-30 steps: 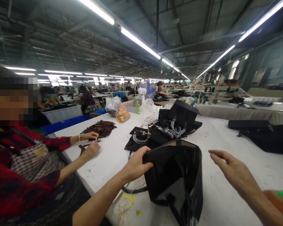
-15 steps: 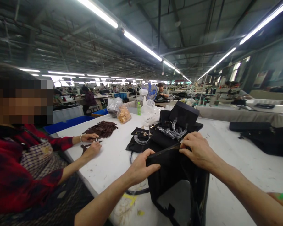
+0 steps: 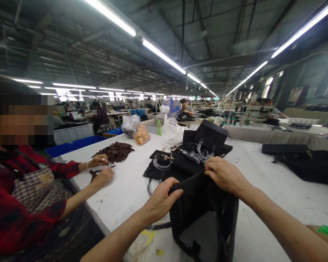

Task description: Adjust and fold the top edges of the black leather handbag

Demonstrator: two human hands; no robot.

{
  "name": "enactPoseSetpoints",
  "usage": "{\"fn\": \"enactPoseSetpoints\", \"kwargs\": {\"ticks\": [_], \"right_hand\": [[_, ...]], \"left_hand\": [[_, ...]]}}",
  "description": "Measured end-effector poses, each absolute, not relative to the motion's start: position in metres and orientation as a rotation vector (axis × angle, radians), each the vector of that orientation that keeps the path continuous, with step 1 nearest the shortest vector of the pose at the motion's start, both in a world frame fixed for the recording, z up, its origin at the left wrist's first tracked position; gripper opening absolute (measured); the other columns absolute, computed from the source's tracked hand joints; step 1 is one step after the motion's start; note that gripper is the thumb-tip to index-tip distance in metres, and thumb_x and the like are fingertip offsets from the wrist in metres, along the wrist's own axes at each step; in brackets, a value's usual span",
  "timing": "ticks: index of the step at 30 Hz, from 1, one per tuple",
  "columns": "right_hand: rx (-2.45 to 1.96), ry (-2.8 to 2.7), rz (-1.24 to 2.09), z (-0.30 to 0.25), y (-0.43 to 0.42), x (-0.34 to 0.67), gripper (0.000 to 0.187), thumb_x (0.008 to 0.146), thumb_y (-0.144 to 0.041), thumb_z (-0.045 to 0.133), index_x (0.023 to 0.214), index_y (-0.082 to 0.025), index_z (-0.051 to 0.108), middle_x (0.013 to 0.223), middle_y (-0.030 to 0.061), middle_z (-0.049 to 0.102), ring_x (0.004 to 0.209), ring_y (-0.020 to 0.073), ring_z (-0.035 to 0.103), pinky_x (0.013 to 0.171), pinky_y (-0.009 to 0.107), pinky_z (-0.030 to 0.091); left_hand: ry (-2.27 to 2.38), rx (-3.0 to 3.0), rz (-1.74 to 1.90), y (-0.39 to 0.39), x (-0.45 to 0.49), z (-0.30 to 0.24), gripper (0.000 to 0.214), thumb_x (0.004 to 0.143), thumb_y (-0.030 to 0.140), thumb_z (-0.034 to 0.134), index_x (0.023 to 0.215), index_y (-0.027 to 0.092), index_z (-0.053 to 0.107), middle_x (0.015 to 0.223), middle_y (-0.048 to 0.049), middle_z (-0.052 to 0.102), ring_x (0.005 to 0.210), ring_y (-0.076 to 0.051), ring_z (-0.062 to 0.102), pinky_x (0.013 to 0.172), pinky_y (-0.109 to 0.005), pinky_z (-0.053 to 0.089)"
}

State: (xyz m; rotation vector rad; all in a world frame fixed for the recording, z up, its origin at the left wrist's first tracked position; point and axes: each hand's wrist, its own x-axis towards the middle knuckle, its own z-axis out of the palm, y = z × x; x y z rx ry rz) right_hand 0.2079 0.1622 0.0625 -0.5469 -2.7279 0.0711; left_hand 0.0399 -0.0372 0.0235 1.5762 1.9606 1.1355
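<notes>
both hands (image 3: 164, 198) now grip the black bag's (image 3: 205, 211) rim.

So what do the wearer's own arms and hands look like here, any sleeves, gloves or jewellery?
Both forearms are bare as far as the picture shows: no sleeve comes into view. The left hand and the right hand wear no gloves, and no ring, watch or bracelet shows on either. The fingers are bare, with short plain nails. The red plaid sleeve belongs to the co-worker on the left.
</notes>
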Motion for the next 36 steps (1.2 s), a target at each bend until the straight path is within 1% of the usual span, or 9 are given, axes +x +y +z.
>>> {"fn": "enactPoseSetpoints", "kwargs": {"ticks": [4, 14, 22, 26, 29, 30, 33, 34, 36], "right_hand": [[-0.625, -2.738, 0.040, 0.063, 0.160, 0.207, 0.017, 0.090, -0.018, 0.058, 0.076, -0.020, 0.065, 0.089, 0.0042, 0.068, 0.084, 0.0204, 0.064, 0.073, 0.029, 0.044], [-0.675, -2.751, -0.033, 0.064, 0.159, 0.206, 0.018, 0.091, -0.021, 0.057, 0.075, -0.020, 0.066, 0.090, 0.0051, 0.069, 0.083, 0.0225, 0.066, 0.069, 0.031, 0.042], [-0.674, -2.748, -0.086, 0.065, 0.156, 0.208, 0.017, 0.091, -0.022, 0.057, 0.077, -0.020, 0.067, 0.087, 0.0053, 0.071, 0.082, 0.0236, 0.067, 0.069, 0.032, 0.043], [-0.692, -2.739, -0.101, 0.065, 0.155, 0.208, 0.018, 0.090, -0.023, 0.057, 0.075, -0.019, 0.067, 0.086, 0.0064, 0.071, 0.079, 0.0242, 0.067, 0.067, 0.033, 0.042], [-0.707, -2.724, -0.107, 0.065, 0.154, 0.208, 0.018, 0.089, -0.023, 0.057, 0.075, -0.019, 0.067, 0.085, 0.0079, 0.071, 0.079, 0.0256, 0.068, 0.067, 0.034, 0.042], [-0.711, -2.720, -0.105, 0.065, 0.154, 0.209, 0.018, 0.089, -0.023, 0.056, 0.075, -0.019, 0.067, 0.085, 0.0082, 0.071, 0.080, 0.0259, 0.068, 0.067, 0.034, 0.042], [-0.720, -2.708, -0.089, 0.065, 0.154, 0.211, 0.017, 0.090, -0.022, 0.056, 0.076, -0.019, 0.067, 0.085, 0.0078, 0.072, 0.082, 0.0251, 0.068, 0.069, 0.033, 0.043], [-0.721, -2.706, -0.081, 0.065, 0.154, 0.212, 0.017, 0.090, -0.022, 0.056, 0.076, -0.019, 0.067, 0.086, 0.0073, 0.072, 0.082, 0.0244, 0.068, 0.069, 0.033, 0.043], [-0.723, -2.701, -0.064, 0.065, 0.152, 0.214, 0.017, 0.090, -0.022, 0.057, 0.076, -0.020, 0.067, 0.086, 0.0066, 0.072, 0.082, 0.0237, 0.067, 0.069, 0.032, 0.043]], "left_hand": [[1.980, 1.583, 1.129, -0.037, 0.040, 0.025, 0.017, 0.092, 0.033, 0.051, 0.095, 0.018, 0.058, 0.084, 0.0006, 0.058, 0.080, -0.015, 0.052, 0.072, -0.026, 0.040], [2.074, 1.571, 1.156, -0.040, 0.042, 0.025, 0.020, 0.089, 0.035, 0.058, 0.098, 0.019, 0.064, 0.084, 0.0000, 0.065, 0.080, -0.016, 0.058, 0.072, -0.026, 0.043], [2.211, 1.631, 1.229, -0.042, 0.045, 0.009, 0.026, 0.096, 0.038, 0.048, 0.099, 0.020, 0.066, 0.086, -0.0026, 0.070, 0.081, -0.018, 0.064, 0.072, -0.028, 0.044], [2.339, 1.727, 1.201, -0.040, 0.047, 0.008, 0.028, 0.098, 0.036, 0.043, 0.093, 0.019, 0.064, 0.079, -0.0044, 0.069, 0.075, -0.018, 0.064, 0.070, -0.029, 0.043], [2.341, 1.773, 1.077, -0.034, 0.046, 0.023, 0.030, 0.097, 0.036, 0.043, 0.082, 0.020, 0.064, 0.072, -0.0026, 0.066, 0.068, -0.016, 0.062, 0.065, -0.028, 0.041], [2.334, 1.800, 0.998, -0.032, 0.046, 0.030, 0.028, 0.096, 0.036, 0.046, 0.082, 0.021, 0.065, 0.072, -0.0019, 0.067, 0.068, -0.016, 0.062, 0.064, -0.028, 0.041], [2.285, 1.940, 0.745, -0.021, 0.045, 0.046, 0.023, 0.090, 0.042, 0.057, 0.097, 0.024, 0.069, 0.083, -0.0022, 0.073, 0.077, -0.020, 0.066, 0.068, -0.029, 0.042], [2.276, 1.989, 0.684, -0.018, 0.045, 0.049, 0.025, 0.089, 0.043, 0.059, 0.100, 0.024, 0.070, 0.088, -0.0033, 0.074, 0.081, -0.021, 0.066, 0.070, -0.029, 0.043], [2.282, 2.081, 0.578, -0.014, 0.047, 0.052, 0.027, 0.092, 0.043, 0.054, 0.097, 0.022, 0.071, 0.090, -0.0063, 0.074, 0.084, -0.023, 0.067, 0.073, -0.031, 0.043]]}}
